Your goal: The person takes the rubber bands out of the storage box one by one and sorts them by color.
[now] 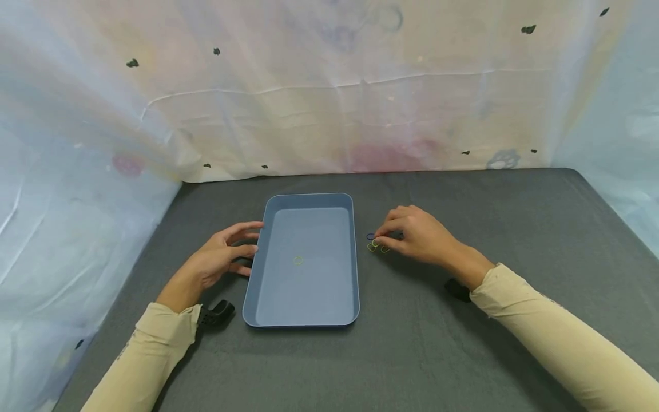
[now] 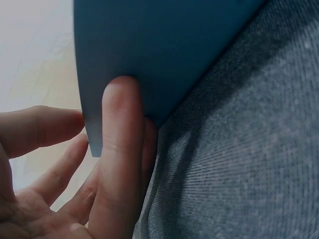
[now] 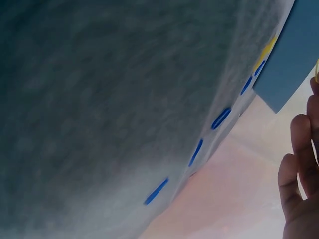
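A blue-grey tray (image 1: 301, 297) lies on the table with one thin yellow rubber band (image 1: 298, 257) inside. My left hand (image 1: 218, 256) is at the tray's left side, its fairly straight fingers touching the outer wall (image 2: 164, 45). To the right of the tray, my right hand (image 1: 419, 233) pinches a small yellow rubber band (image 3: 317, 72) between thumb and fingertips. More yellow bands (image 1: 371, 248) and a blue band (image 1: 370, 237) lie on the cloth by these fingertips. Several blue bands (image 3: 221, 119) appear in the right wrist view; in the head view the hand hides most of them.
Dark grey cloth (image 1: 437, 355) covers the table. A pale stained sheet (image 1: 329, 126) hangs along the back edge, with lighter sheeting (image 1: 62, 229) at the sides. A black strap (image 1: 217, 314) shows at the left wrist and another black piece (image 1: 457, 290) at the right.
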A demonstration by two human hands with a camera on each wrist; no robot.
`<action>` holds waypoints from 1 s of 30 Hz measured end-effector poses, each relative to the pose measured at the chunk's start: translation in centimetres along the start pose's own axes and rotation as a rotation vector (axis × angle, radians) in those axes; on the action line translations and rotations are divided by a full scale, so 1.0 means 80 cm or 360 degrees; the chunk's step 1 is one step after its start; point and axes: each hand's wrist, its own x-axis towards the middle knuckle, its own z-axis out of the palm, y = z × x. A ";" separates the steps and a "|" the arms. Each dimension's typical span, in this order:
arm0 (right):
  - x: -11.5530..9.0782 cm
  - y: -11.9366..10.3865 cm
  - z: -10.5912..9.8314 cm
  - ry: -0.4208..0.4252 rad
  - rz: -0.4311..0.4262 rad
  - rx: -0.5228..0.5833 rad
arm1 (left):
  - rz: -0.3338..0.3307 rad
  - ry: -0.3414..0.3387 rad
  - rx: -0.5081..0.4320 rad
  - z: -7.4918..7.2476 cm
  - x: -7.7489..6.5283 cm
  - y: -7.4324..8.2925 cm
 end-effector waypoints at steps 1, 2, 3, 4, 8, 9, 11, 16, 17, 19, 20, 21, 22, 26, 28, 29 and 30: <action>-0.001 0.001 -0.001 -0.0005 0.0009 -0.0013 | 0.0002 -0.0002 0.0002 0.000 0.000 0.000; -0.002 0.003 -0.002 -0.0010 0.0018 -0.0027 | 0.0004 -0.0004 0.0002 -0.001 0.001 0.000; -0.003 0.004 -0.003 -0.0014 0.0028 -0.0035 | 0.0008 -0.0007 0.0002 -0.001 0.001 0.000; -0.004 0.005 -0.004 -0.0019 0.0035 -0.0039 | 0.0013 -0.0008 0.0002 0.000 0.002 0.000; -0.008 0.008 -0.007 -0.0059 0.0052 -0.0053 | 0.0011 -0.0013 -0.0002 -0.001 0.002 -0.001; -0.009 0.008 -0.007 -0.0070 0.0057 -0.0050 | 0.0007 -0.0013 -0.0002 -0.001 0.001 -0.002; -0.010 0.009 -0.007 -0.0091 0.0063 -0.0056 | -0.0002 -0.0014 -0.0007 -0.001 0.001 -0.002; -0.013 0.015 -0.009 -0.0105 0.0061 -0.0081 | -0.0004 -0.0008 -0.0011 -0.001 0.001 0.000; -0.014 0.017 -0.009 -0.0105 0.0056 -0.0089 | -0.0004 -0.0005 -0.0011 -0.001 0.001 0.001; -0.015 0.019 -0.010 -0.0110 0.0047 -0.0109 | -0.0001 0.0003 -0.0012 -0.001 0.001 0.001; -0.015 0.021 -0.010 -0.0112 0.0043 -0.0119 | -0.0002 0.0005 -0.0013 -0.001 0.002 0.001; -0.017 0.022 -0.011 -0.0116 0.0042 -0.0133 | 0.0001 0.0003 -0.0012 -0.001 0.002 0.001; -0.018 0.024 -0.012 -0.0120 0.0039 -0.0146 | 0.0001 0.0001 -0.0012 0.000 0.003 0.001; -0.024 0.030 -0.015 -0.0138 0.0041 -0.0174 | -0.0001 -0.0012 -0.0016 0.002 0.003 -0.001; -0.026 0.032 -0.016 -0.0151 0.0049 -0.0175 | -0.0007 -0.0009 -0.0017 0.003 0.003 -0.001; -0.026 0.033 -0.016 -0.0153 0.0052 -0.0179 | -0.0010 -0.0006 -0.0016 0.002 0.002 -0.001; -0.027 0.033 -0.017 -0.0153 0.0054 -0.0187 | -0.0011 -0.0003 -0.0013 0.002 0.002 -0.001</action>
